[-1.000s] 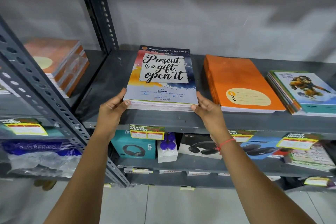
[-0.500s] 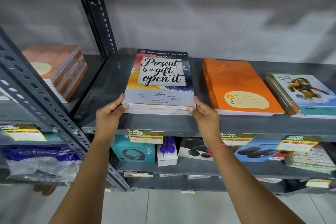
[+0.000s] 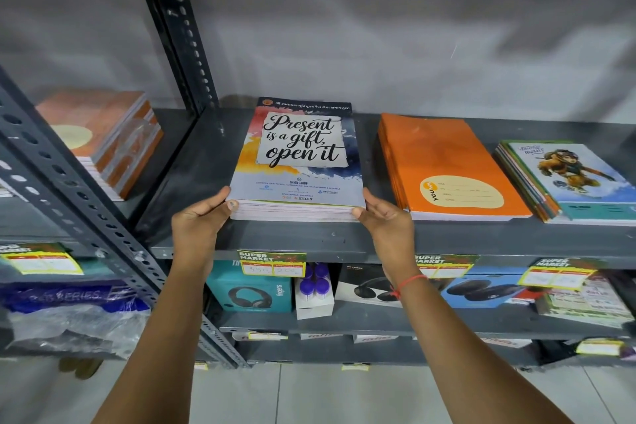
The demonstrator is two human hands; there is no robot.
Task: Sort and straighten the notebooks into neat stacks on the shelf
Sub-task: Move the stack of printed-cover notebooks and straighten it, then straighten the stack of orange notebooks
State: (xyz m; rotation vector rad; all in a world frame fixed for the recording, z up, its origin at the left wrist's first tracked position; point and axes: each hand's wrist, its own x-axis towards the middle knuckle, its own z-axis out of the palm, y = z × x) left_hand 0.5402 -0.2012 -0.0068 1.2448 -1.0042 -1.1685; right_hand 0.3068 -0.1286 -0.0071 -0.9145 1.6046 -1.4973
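A stack of notebooks with "Present is a gift, open it" on the top cover point(image 3: 298, 162) lies on the grey metal shelf point(image 3: 309, 237). My left hand point(image 3: 198, 217) grips the stack's near left corner. My right hand point(image 3: 387, 220) grips its near right corner. To the right lies a stack of orange notebooks point(image 3: 444, 162), and further right a stack with a cartoon monkey cover point(image 3: 568, 179). All three stacks lie flat with gaps between them.
A slotted upright post point(image 3: 179, 27) stands left of the stack. Beyond it another shelf holds a wrapped pile of orange notebooks point(image 3: 103, 134). The lower shelf carries headphone boxes point(image 3: 249, 289) and price tags point(image 3: 272, 263). A grey wall backs the shelf.
Both hands stay on the stack's near corners. The stack has slid slightly further back and sits squarer on the shelf.
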